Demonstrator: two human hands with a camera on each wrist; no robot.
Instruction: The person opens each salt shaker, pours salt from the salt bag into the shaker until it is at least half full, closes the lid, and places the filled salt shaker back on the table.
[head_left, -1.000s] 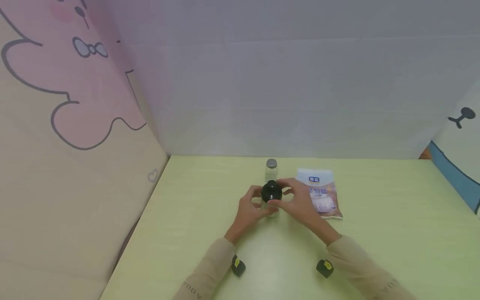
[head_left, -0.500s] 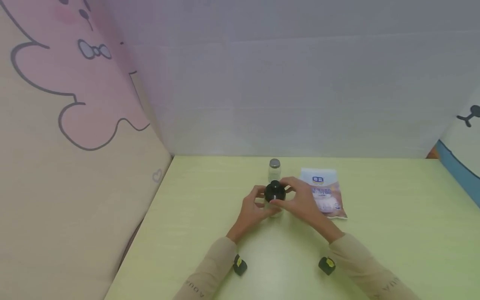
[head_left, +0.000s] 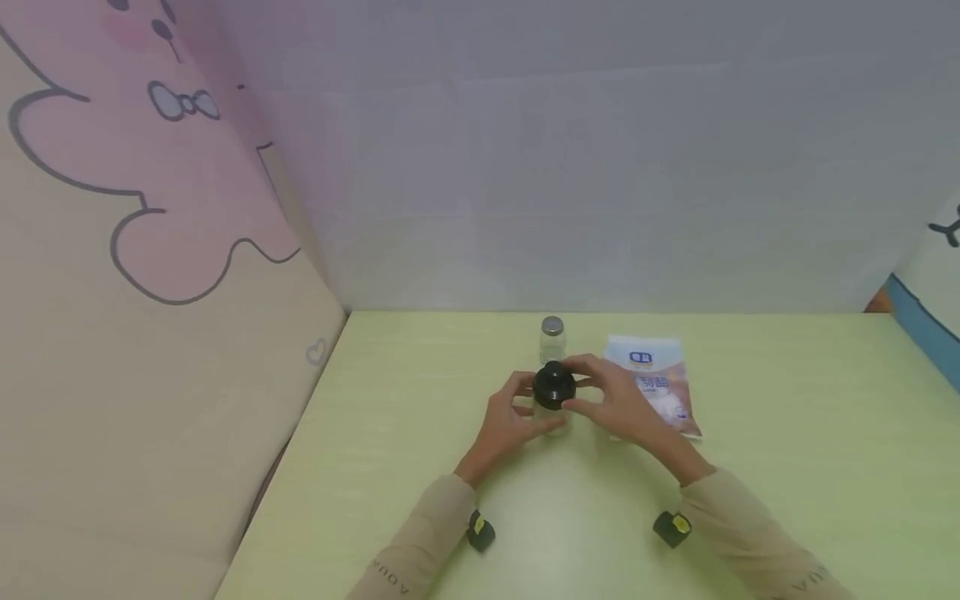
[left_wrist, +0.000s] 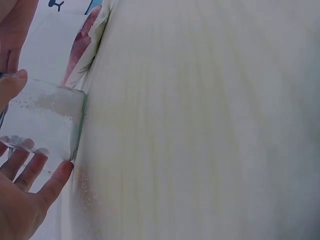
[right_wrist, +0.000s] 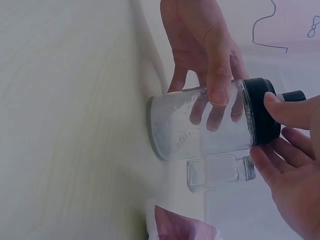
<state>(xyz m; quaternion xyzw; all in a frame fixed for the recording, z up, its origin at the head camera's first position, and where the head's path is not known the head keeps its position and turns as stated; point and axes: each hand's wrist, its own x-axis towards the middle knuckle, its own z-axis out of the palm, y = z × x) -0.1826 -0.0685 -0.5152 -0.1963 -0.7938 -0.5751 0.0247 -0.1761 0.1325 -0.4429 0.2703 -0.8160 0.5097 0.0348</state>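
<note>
A clear glass jar [right_wrist: 175,125] with white grains inside stands upright on the table, topped by a black lid [head_left: 553,387] with a knob. My left hand [head_left: 506,423] holds the jar's body from the left, thumb in front and fingers around the far side. At the lid's right side, my right hand [head_left: 622,404] grips its edge between thumb and fingers. In the right wrist view the right thumb lies on the lid near the knob, and the fingers are at the opposite edge. The left wrist view cuts off the lid.
Behind the jar stands a small glass bottle [head_left: 552,340] with a grey metal cap. A white and brown printed packet [head_left: 667,383] lies at the right, partly behind my right hand. A pale wall [head_left: 525,183] rises at the table's back edge.
My right thumb has shifted rightward along the front of the lid, and the right wrist has swung slightly right. The left hand keeps its hold on the jar. The head view has shifted slightly.
</note>
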